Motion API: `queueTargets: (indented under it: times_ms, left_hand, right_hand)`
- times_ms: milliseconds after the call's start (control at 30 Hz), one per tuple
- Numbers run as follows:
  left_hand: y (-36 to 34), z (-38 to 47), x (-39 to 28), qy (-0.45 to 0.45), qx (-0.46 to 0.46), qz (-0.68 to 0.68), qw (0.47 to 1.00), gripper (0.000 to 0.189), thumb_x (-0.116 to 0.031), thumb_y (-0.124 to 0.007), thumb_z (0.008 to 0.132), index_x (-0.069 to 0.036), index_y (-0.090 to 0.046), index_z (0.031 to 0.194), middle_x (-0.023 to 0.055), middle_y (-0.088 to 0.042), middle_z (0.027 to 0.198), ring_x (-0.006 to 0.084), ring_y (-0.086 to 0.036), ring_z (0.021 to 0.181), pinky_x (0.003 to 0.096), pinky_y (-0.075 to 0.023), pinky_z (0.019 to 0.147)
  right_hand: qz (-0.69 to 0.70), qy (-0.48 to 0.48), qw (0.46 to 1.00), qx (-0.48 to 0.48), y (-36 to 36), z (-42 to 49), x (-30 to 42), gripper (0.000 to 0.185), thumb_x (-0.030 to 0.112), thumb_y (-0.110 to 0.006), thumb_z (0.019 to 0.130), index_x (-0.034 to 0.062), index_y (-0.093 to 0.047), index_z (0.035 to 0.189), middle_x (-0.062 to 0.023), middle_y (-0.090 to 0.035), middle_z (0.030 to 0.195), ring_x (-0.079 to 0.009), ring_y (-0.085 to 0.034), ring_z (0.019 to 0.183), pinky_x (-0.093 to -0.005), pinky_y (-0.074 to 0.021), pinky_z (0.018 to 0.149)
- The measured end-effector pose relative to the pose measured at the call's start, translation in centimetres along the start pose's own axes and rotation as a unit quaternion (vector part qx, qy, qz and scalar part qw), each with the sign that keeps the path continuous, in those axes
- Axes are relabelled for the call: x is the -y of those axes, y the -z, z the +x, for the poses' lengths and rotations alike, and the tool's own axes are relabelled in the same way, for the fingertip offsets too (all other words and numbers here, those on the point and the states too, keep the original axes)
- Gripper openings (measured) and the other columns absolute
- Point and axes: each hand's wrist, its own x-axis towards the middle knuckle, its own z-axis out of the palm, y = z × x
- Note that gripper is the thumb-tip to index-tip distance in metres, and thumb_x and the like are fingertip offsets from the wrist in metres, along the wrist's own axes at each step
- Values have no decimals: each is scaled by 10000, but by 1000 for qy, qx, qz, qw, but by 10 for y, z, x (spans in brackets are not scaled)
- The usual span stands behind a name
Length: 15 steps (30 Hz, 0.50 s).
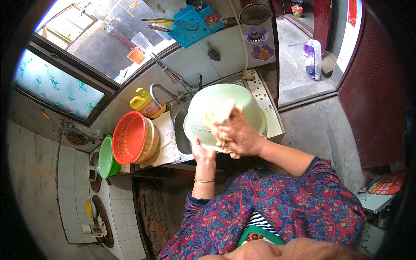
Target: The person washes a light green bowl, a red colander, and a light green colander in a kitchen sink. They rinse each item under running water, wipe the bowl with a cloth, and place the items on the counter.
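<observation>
A pale green plastic basin is tilted over the sink, its outer side facing up. My left hand grips the basin's near rim, the thumb on the outside and the other fingers hidden. In my right hand is a bunched, light-coloured cloth, pressed against the basin; both are somewhat blurred. Part of the steel sink shows to the left of the basin, with a curved faucet behind it.
Left of the sink, a red basket leans with a tan basin beside a green basin. A yellow detergent jug stands behind a spread cloth. A blue utensil rack hangs on the wall. An open doorway lies at right.
</observation>
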Motion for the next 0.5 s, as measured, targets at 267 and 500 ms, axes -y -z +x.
queueTargets:
  times_ms: [267, 500]
  left_hand:
    - [20, 1, -2, -19, 31, 7, 999, 501, -349, -279, 1009, -21, -403, 1366, 151, -430, 1413, 334, -417, 1279, 479, -323, 1088]
    - [23, -25, -38, -21, 208, 99, 973, 483, -350, -372, 1003, -54, -394, 1384, 123, -456, 1394, 308, -439, 1263, 472, -336, 1077]
  right_hand:
    - [138, -377, 898, -180, -11, -50, -75, 389, 83, -422, 936, 26, -332, 1310, -260, -439, 1264, -409, -487, 1156, -439, -394, 1000]
    - [495, -495, 696, -160, 30, -27, -148, 349, 245, -426, 991, 40, -497, 1265, -88, -597, 1160, -188, -583, 1041, -310, -460, 939]
